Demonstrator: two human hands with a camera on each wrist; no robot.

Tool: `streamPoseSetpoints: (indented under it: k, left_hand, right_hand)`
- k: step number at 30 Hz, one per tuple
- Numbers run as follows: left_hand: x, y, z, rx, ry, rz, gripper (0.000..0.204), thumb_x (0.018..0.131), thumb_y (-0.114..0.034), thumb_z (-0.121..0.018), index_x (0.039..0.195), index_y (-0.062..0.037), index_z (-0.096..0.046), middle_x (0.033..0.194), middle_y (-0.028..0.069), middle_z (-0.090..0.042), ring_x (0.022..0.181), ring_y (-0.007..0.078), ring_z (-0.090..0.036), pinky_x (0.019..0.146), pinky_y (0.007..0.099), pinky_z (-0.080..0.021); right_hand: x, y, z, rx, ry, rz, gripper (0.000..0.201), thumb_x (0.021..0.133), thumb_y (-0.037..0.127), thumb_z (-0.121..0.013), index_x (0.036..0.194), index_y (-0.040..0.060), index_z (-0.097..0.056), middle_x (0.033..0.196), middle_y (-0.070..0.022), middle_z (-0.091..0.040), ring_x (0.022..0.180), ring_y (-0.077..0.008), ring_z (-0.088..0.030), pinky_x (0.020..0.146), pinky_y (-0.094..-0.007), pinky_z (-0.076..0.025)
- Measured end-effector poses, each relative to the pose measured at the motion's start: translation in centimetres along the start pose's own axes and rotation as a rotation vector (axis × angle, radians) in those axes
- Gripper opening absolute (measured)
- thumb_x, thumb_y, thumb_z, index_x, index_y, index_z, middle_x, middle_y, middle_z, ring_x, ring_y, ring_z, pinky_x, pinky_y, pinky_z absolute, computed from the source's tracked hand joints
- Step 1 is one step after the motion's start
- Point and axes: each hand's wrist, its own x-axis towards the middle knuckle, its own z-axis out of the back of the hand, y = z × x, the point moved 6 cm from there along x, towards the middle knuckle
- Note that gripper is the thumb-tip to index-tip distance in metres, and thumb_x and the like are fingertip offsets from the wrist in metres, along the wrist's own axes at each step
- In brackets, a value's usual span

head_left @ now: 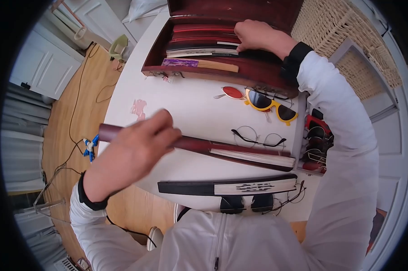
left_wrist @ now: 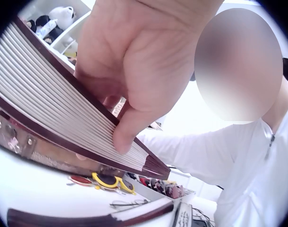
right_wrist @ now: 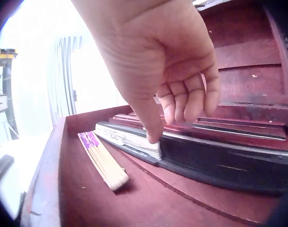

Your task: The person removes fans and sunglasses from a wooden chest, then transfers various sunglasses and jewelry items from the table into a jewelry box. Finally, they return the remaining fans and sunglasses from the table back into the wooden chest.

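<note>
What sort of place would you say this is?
Probably a room in a home: grey curtains, a wooden floor and a woven wicker basket beside the white table.

I have the white table (head_left: 122,108) before me; on it sit the open dark red case (head_left: 258,81), yellow sunglasses (head_left: 268,108), red-lensed glasses (head_left: 232,92), round eyeglasses (head_left: 266,143), a maroon folding fan (head_left: 253,156); nearer me, a black folding fan (head_left: 186,188).

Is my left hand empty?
No, the left hand grips a folded fan with dark red outer ribs, its thumb on the pale edges of the folds.
</note>
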Motion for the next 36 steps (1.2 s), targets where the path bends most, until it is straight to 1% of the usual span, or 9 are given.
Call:
streamPoseSetpoints:
  k: [6,10,12,13,20,22,24,30,36]
  left_hand:
    - [-1.6,1.7,4.5,0.167,-0.242,0.094,0.026,0.069,0.004,-0.062,0.094,0.0034,-0.055,0.089,0.0163,-0.057,0.081,0.0330,-0.057,0.071,0.0350,-0.046]
    - [-3.7,1.4,6.6,0.081,-0.255,0.156,0.026,0.069,0.006,-0.060,0.094,0.0042,-0.055,0.086,0.0156,-0.058,0.077,0.0302,-0.057,0.069,0.0332,-0.046]
    - [-4.2,1.5,7.1,0.000,-0.338,0.204,0.026,0.068,0.007,-0.060,0.094,0.0047,-0.054,0.085,0.0147,-0.058,0.076,0.0281,-0.057,0.069,0.0317,-0.046]
    - [-4.3,1.7,7.1,-0.001,-0.352,0.211,0.026,0.068,0.007,-0.060,0.094,0.0049,-0.054,0.085,0.0146,-0.058,0.077,0.0276,-0.058,0.070,0.0309,-0.046]
    - [-3.8,2.0,6.3,0.025,-0.318,0.144,0.026,0.067,0.007,-0.060,0.092,0.0032,-0.055,0.084,0.0135,-0.058,0.074,0.0280,-0.056,0.067,0.0322,-0.045]
    - [-4.2,1.9,6.2,-0.044,-0.316,0.170,0.026,0.066,0.007,-0.061,0.092,0.0024,-0.056,0.084,0.0129,-0.058,0.073,0.0276,-0.055,0.066,0.0322,-0.044]
    - [-4.9,1.5,6.8,-0.032,-0.306,0.187,0.026,0.066,0.006,-0.060,0.091,0.0028,-0.056,0.084,0.0127,-0.058,0.074,0.0267,-0.055,0.066,0.0315,-0.043]
    - [-7.1,0.9,8.4,-0.093,-0.485,0.227,0.026,0.066,0.007,-0.059,0.092,0.0038,-0.057,0.087,0.0125,-0.059,0.077,0.0241,-0.056,0.068,0.0298,-0.043]
    - [-6.3,1.3,7.5,0.016,-0.447,0.155,0.028,0.064,0.007,-0.061,0.091,0.0023,-0.057,0.084,0.0127,-0.057,0.076,0.0277,-0.055,0.069,0.0329,-0.044]
  right_hand:
    - [-3.8,4.6,2.3,0.459,0.169,0.136,0.030,0.081,0.026,-0.067,0.068,0.0008,-0.055,0.058,-0.0061,-0.055,0.051,-0.0142,-0.056,0.048,-0.0291,-0.046]
    - [-10.3,10.6,-0.3,0.685,0.556,0.341,0.022,0.083,0.021,-0.064,0.080,-0.0011,-0.061,0.070,-0.0079,-0.060,0.064,-0.0164,-0.059,0.058,-0.0291,-0.047]
    - [-15.5,11.9,-0.8,1.024,0.144,0.599,0.035,0.082,0.026,-0.064,0.101,-0.0010,-0.054,0.089,-0.0154,-0.056,0.083,-0.0286,-0.057,0.075,-0.0362,-0.045]
    - [-16.2,14.7,-4.2,0.708,0.566,0.440,0.039,0.083,0.026,-0.064,0.102,-0.0049,-0.050,0.090,-0.0174,-0.057,0.085,-0.0305,-0.058,0.075,-0.0359,-0.046]
    - [-18.2,17.7,-3.5,0.042,0.162,0.444,0.023,0.082,0.010,-0.056,0.097,-0.0069,-0.051,0.077,-0.0171,-0.059,0.066,-0.0260,-0.062,0.056,-0.0354,-0.049]
    - [-20.2,18.5,-1.9,-0.736,-0.148,0.862,0.020,0.084,0.009,-0.050,0.097,-0.0057,-0.052,0.070,-0.0144,-0.058,0.061,-0.0252,-0.061,0.055,-0.0343,-0.049]
    - [-17.2,16.8,-0.1,0.675,-0.094,0.448,0.020,0.084,0.012,-0.045,0.094,-0.0045,-0.050,0.074,-0.0168,-0.061,0.058,-0.0292,-0.060,0.053,-0.0366,-0.049]
    - [-10.2,11.5,6.0,-0.067,-0.220,0.366,0.022,0.081,0.009,-0.054,0.095,-0.0086,-0.050,0.070,-0.0181,-0.057,0.062,-0.0289,-0.060,0.059,-0.0379,-0.052]
    - [-1.6,8.2,5.4,0.135,-0.052,0.277,0.026,0.086,0.013,-0.055,0.105,-0.0036,-0.047,0.098,-0.0219,-0.057,0.091,-0.0356,-0.059,0.073,-0.0430,-0.049]
